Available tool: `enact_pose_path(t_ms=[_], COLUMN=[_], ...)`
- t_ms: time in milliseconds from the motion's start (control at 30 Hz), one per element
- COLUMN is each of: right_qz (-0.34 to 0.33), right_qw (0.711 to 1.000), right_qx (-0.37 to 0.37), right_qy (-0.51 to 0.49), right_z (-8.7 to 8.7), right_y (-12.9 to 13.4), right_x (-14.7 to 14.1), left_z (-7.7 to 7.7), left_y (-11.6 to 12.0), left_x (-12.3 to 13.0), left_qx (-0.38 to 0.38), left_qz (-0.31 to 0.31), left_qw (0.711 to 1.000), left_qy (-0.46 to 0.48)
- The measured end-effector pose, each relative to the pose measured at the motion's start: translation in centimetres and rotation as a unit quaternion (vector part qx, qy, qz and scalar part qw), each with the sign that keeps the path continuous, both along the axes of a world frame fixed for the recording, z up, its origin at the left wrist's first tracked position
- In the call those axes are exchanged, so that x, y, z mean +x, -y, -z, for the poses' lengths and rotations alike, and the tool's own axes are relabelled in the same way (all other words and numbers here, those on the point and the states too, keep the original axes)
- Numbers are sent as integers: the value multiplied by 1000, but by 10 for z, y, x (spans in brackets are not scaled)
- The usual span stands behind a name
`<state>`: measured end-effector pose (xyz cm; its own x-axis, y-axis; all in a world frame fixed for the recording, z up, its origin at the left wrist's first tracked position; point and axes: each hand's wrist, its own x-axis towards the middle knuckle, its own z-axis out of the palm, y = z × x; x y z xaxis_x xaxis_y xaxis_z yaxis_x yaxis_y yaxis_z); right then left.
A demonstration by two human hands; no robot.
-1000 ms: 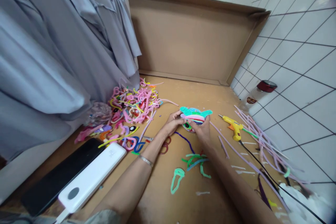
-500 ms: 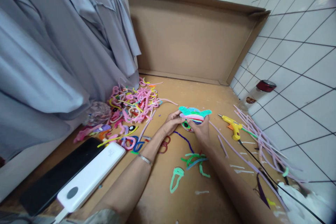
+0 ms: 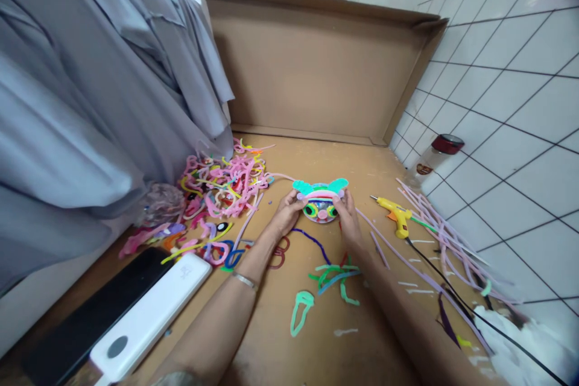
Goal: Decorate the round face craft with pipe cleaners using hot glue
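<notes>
Between both hands is a round, colourful animal-face craft (image 3: 322, 210) that looks made of pipe cleaners, with teal ears, yellow-green eyes, a pink nose and a striped band above. My left hand (image 3: 289, 212) grips its left edge, and my right hand (image 3: 349, 217) grips the right edge. On the table just below lie a dark blue pipe cleaner (image 3: 315, 242) and dark red loops (image 3: 279, 252). Closer to me are green and blue pipe cleaner pieces (image 3: 332, 276) and a mint-green looped piece (image 3: 299, 312).
A tangle of mostly pink pipe cleaners (image 3: 230, 184) lies at left, behind a white power bank (image 3: 151, 316) and a black slab (image 3: 94, 313). At right are a yellow glue gun (image 3: 394, 214), lilac pipe cleaners (image 3: 446, 238) and a red-lidded jar (image 3: 436, 154). Cardboard (image 3: 307, 66) stands behind.
The craft has turned so that its face with both eyes and nose shows. My right hand has moved from across its front to its right edge. The camera view has shifted slightly.
</notes>
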<state>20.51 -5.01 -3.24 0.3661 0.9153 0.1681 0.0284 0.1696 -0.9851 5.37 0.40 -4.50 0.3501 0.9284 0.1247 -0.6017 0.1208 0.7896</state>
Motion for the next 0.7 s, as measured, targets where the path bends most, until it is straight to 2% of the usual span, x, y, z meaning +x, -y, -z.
enact_pose_path(t_ms=[100,333,567,700], right_qz=[-13,-8,-7,17], right_qw=[999,999,999,999], right_qx=[-26,-6,17,7], right_qy=[-43,-42,-38,-43], right_z=[-1,6,13,12], right_y=[-1,-3,-5,-5], right_x=[0,-1,0,-3], left_z=[0,-2,0,0], left_y=[-1,2,3,4], left_x=[1,3,5,7], left_qx=[-20,-49,-38,-38], left_qz=[-6,12,15,11], left_qw=[1000,999,999,999], left_qy=[6,1,-11,-10])
